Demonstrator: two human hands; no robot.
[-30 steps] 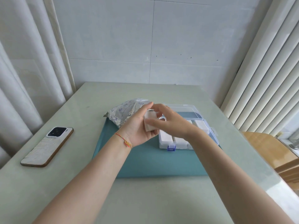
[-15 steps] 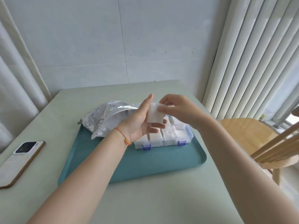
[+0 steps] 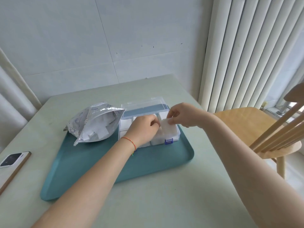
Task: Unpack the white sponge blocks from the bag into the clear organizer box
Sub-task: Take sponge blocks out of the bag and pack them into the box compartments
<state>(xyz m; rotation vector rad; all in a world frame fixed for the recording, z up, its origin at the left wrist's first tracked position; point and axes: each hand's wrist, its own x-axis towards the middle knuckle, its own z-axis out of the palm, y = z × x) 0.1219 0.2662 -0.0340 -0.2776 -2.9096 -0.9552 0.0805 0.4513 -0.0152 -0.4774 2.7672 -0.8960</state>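
A silver foil bag lies open on the left of a teal tray, with several white sponge blocks visible inside. To its right stands the clear organizer box, lid up, with white blocks in its compartments. My right hand pinches a white sponge block over the box's right side. My left hand is over the middle of the box, fingers curled down by the block's left edge; whether it grips anything is hidden.
A phone lies on the pale green table at the left edge. A wooden chair stands close at the right. Curtains hang at the left and vertical blinds at the right.
Both hands have dropped from in front of the box down onto it. The block passed from my left palm to my right hand's pinch. The view has swung right.
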